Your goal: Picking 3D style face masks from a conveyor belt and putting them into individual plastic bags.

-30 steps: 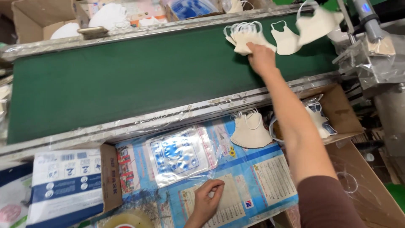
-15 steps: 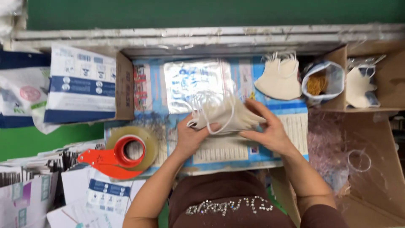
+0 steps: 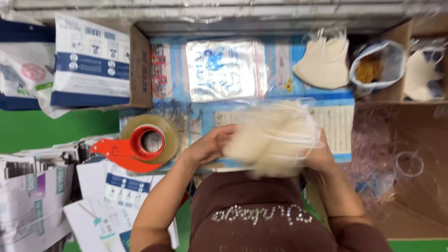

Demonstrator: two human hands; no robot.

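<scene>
A bundle of cream face masks [image 3: 273, 140] with white ear loops is blurred between both my hands, just above my lap. My left hand [image 3: 208, 145] grips the bundle's left side and my right hand [image 3: 321, 154] holds its right side. Under them lies a blue printed packaging sheet [image 3: 336, 116] with a silver foil pouch [image 3: 223, 69] on it. Another stack of cream masks [image 3: 324, 61] rests at the back right of the sheet.
A tape roll on a red dispenser [image 3: 147, 142] sits left of my hands. A cardboard box of white and blue packs [image 3: 91, 60] stands at the back left. Printed flat cartons [image 3: 42, 186] pile at the lower left. Cardboard compartments [image 3: 396, 65] hold a bag and more masks at right.
My right hand came back from the green conveyor belt with masks. My view dropped to the work surface. Both hands now hold the bundle lower and closer to my body.
</scene>
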